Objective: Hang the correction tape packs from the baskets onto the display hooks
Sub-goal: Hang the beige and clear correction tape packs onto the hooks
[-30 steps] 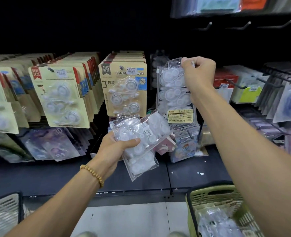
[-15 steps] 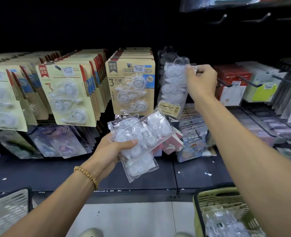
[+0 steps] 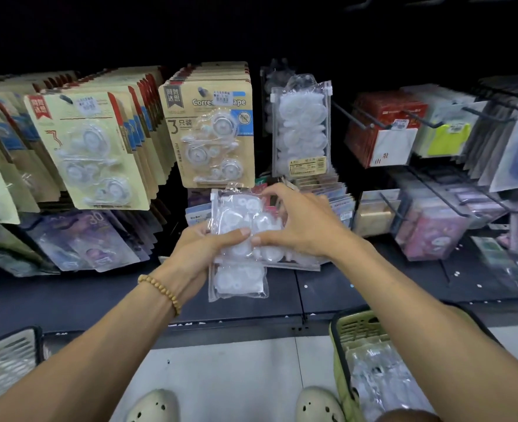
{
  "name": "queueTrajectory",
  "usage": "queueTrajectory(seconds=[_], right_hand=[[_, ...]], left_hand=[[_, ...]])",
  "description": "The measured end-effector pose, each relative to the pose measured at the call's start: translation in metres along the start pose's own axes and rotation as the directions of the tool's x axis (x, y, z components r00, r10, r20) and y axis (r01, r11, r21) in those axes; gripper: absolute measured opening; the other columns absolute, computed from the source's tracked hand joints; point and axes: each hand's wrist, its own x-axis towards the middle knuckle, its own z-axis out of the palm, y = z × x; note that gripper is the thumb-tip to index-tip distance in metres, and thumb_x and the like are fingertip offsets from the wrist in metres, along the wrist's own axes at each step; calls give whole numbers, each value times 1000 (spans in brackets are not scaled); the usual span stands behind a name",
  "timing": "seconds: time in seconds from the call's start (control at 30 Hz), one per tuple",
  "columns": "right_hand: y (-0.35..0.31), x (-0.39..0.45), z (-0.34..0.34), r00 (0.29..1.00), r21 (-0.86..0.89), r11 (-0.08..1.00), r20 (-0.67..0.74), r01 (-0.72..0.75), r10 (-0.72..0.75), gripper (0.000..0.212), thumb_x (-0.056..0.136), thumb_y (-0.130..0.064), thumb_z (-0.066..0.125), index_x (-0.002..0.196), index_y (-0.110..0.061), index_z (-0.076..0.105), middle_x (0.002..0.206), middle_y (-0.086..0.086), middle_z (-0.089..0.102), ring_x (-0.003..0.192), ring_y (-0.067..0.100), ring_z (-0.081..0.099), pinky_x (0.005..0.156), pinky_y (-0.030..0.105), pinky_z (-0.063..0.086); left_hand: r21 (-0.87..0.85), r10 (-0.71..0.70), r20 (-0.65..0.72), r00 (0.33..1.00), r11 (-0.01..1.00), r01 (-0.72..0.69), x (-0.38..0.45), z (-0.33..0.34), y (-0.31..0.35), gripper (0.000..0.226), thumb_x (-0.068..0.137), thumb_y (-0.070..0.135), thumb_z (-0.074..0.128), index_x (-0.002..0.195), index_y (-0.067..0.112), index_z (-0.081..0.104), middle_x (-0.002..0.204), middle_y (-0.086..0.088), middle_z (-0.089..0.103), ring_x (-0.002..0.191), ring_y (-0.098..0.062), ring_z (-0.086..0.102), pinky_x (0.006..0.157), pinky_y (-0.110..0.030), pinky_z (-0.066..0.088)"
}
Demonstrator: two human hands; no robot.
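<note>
While one clear plastic correction tape pack hangs on the far display hook, the left hand and right hand grip clear bagged packs near the green plastic basket.

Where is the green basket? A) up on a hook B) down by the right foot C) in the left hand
B: the green basket sits low on the floor beside the right shoe, with clear packs inside it.
</note>
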Motion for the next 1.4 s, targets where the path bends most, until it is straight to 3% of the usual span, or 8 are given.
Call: queueTrajectory(seconds=[0.13, 0.3, 0.4, 0.5, 0.63, 0.9, 1.17, 1.4], right_hand=[[19, -3, 8, 993, 221, 973, -91, -58, 80, 41, 82, -46, 79, 107, -21, 59, 89, -15, 57, 81, 9, 53, 69, 33, 41], [20, -3, 19, 992, 441, 894, -48, -84, 117, 33, 77, -32, 78, 102, -24, 57, 95, 13, 68, 79, 25, 62, 80, 51, 54], [16, -1, 24, 987, 598, 800, -106, -35, 122, 26, 89, -40, 72, 105, -24, 59, 87, 17, 68, 75, 35, 60, 73, 45, 52], [14, 1, 23, 970, 665, 746, -152, -41, 189, 34, 95, -41, 67, 94, -7, 60, 75, 9, 56, 67, 18, 50, 66, 32, 41], [17, 5, 20, 960, 740, 671, -162, -34, 228, 13, 90, -19, 75, 80, -14, 67, 75, 6, 57, 69, 13, 50, 67, 27, 42], [21, 19, -18, 893, 677, 729, -386, 102, 233, 26, 94, -9, 68, 75, -26, 68, 62, -21, 64, 62, -8, 53, 67, 14, 45], [-1, 66, -91, 749, 592, 760, -624, 267, 223, 24, 96, -16, 66, 73, -23, 65, 68, -11, 57, 60, -4, 47, 65, 12, 43], [6, 81, -89, 692, 604, 774, -642, 189, 332, 27, 92, -18, 68, 67, -27, 66, 65, -18, 59, 57, -6, 49, 64, 16, 45]], left_hand=[[-27, 53, -5, 999, 998, -53, 5, 3, 0, 51, 62, 9, 80, 110, -4, 69, 104, -20, 76, 89, -30, 74, 78, -39, 63], [68, 119, -51, 992, 991, -116, 8, 5, -3, 48, 61, 19, 83, 105, 1, 72, 100, -15, 78, 93, -31, 75, 82, -41, 60], [82, 121, -24, 992, 990, -118, 9, 9, -2, 51, 62, 21, 84, 108, 2, 72, 101, -14, 78, 94, -30, 75, 83, -41, 60], [118, 140, 22, 990, 983, -142, 7, 13, -1, 49, 62, 20, 84, 107, 4, 72, 99, -10, 78, 90, -26, 76, 76, -36, 61], [138, 145, 42, 989, 979, -149, 7, 20, -5, 42, 59, 19, 85, 98, 8, 73, 93, -9, 79, 84, -24, 76, 72, -34, 62], [136, 157, -74, 985, 980, -146, 17, 15, -6, 22, 83, 21, 78, 99, 7, 75, 99, -10, 78, 92, -26, 75, 83, -42, 60], [103, 149, -69, 986, 984, -142, 19, 9, -3, 19, 88, 15, 73, 104, 5, 72, 100, -10, 78, 92, -24, 76, 80, -38, 62], [138, 160, -82, 984, 979, -148, 22, 3, -4, 20, 87, 20, 75, 102, 6, 73, 100, -8, 78, 98, -26, 74, 87, -42, 59]])
